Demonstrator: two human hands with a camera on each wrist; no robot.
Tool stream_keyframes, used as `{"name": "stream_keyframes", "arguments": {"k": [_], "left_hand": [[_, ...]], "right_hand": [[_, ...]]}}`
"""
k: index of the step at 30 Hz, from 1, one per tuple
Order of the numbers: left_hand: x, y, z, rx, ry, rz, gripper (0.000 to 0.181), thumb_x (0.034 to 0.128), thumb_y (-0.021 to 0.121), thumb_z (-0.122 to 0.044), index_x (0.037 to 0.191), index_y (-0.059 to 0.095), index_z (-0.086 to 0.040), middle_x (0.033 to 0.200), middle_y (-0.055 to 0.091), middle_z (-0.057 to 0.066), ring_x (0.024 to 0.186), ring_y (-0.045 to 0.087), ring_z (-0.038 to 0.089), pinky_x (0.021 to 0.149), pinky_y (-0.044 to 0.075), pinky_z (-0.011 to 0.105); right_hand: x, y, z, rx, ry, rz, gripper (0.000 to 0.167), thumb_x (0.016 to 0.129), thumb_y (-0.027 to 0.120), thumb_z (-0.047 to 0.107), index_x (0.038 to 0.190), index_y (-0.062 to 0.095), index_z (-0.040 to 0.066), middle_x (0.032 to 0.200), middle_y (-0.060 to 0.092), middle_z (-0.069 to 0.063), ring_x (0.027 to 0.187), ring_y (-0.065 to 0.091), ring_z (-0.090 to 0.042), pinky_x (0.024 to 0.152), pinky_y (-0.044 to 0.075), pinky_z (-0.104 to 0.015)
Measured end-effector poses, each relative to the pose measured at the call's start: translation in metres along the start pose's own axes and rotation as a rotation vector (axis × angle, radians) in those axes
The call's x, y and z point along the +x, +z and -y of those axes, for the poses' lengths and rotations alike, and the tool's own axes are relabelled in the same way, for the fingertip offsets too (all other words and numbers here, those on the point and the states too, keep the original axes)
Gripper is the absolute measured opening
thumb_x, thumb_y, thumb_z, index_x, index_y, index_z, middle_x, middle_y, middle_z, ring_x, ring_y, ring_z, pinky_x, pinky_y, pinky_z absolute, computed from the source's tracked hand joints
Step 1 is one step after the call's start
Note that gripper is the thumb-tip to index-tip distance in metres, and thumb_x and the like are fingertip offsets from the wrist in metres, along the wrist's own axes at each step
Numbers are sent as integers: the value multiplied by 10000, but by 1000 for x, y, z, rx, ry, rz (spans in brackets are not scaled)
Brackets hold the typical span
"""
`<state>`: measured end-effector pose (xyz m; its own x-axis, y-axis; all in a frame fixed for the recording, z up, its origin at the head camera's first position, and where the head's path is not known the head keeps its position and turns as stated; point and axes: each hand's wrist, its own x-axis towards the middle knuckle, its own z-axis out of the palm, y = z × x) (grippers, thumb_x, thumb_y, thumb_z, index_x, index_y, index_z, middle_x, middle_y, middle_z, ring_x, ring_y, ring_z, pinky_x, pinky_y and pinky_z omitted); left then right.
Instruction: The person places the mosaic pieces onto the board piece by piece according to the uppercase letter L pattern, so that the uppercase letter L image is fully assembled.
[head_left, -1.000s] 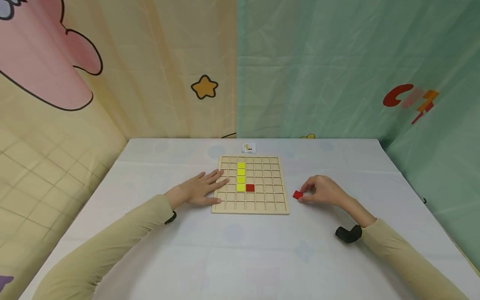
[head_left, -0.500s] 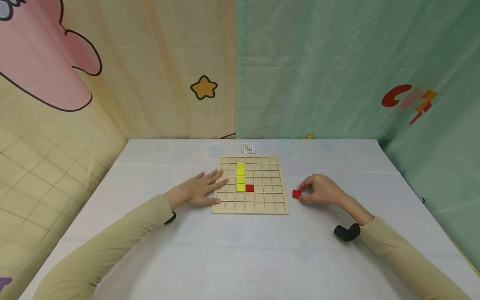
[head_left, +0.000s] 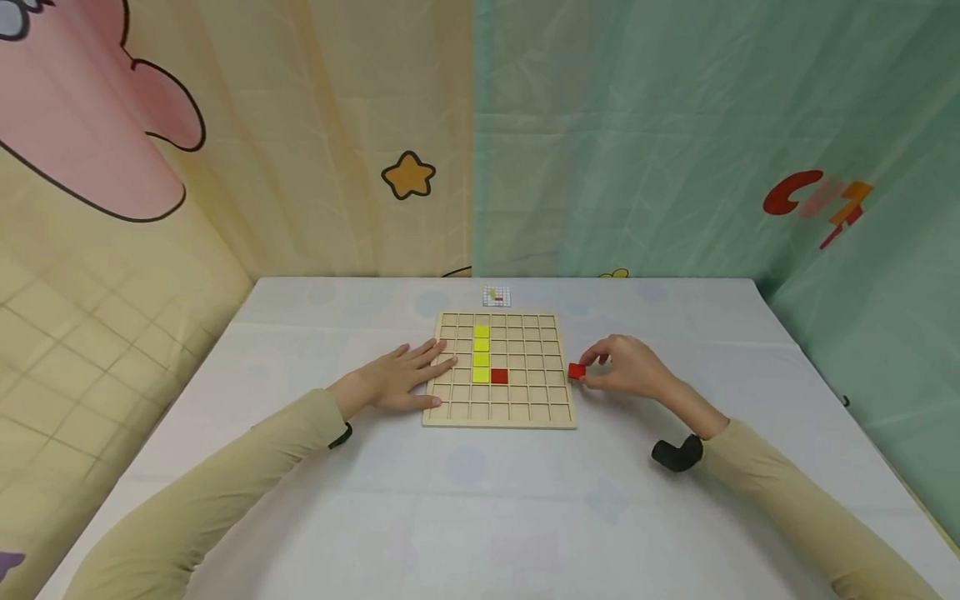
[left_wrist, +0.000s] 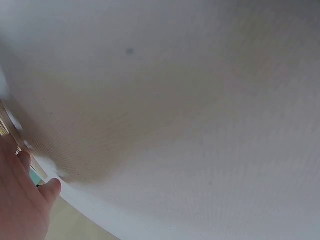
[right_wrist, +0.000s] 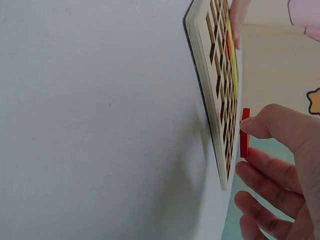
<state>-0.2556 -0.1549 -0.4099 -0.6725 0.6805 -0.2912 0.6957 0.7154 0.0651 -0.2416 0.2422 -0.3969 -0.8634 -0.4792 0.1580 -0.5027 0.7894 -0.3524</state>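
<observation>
A wooden grid board lies on the table. Several yellow square tiles form a column in its cells, and one red tile sits right of the lowest yellow one. My left hand rests spread on the board's left edge, fingers straight. Just off the right edge, my right hand pinches another red square tile between thumb and fingers. The right wrist view shows this tile edge-on, raised off the table, the thumb on one side. In the left wrist view only part of the left hand shows.
A small printed card with a grid pattern lies behind the board. The table has a pale cloth. Patterned curtains hang behind it and at both sides.
My right hand has carried the red tile left and slightly away from me, from the table toward the board's right edge. The left hand and the board have stayed put.
</observation>
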Motion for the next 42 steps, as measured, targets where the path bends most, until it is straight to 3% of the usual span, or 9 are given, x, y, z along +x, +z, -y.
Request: {"name": "stream_keyframes", "arguments": {"k": [6,14,27,42], "left_hand": [[0,0,0,10,1,5,742,966,351,-610,1560,104,-238,1634,-12,93,1509,3,294,1170,130,594],[0,-2,-1,11,-8,12,750,961,339,-627,1559,97,-244,1634,-22,86,1510,-4,287,1174,123,590],[1,0,0,17,-11,12,752,961,338,-628,1560,90,-247,1634,-28,84,1510,-2,287,1175,120,588],[0,-2,-1,20,-13,20,753,960,331,-633,1559,78,-254,1633,-37,81,1510,-9,282,1178,120,580]], "right_hand": [[7,3,10,-1,-34,-23,183,745,773,214,905,763,123,850,736,17,792,613,-186,653,462,-270],[22,10,22,30,-22,-5,218,753,781,244,931,767,120,859,739,20,825,600,-222,672,445,-278],[45,27,46,64,-35,38,228,744,785,256,909,775,100,809,742,16,728,575,-135,643,454,-237],[51,39,54,157,-9,76,182,741,764,155,901,765,67,787,713,-12,638,534,-92,583,448,-215]]}}
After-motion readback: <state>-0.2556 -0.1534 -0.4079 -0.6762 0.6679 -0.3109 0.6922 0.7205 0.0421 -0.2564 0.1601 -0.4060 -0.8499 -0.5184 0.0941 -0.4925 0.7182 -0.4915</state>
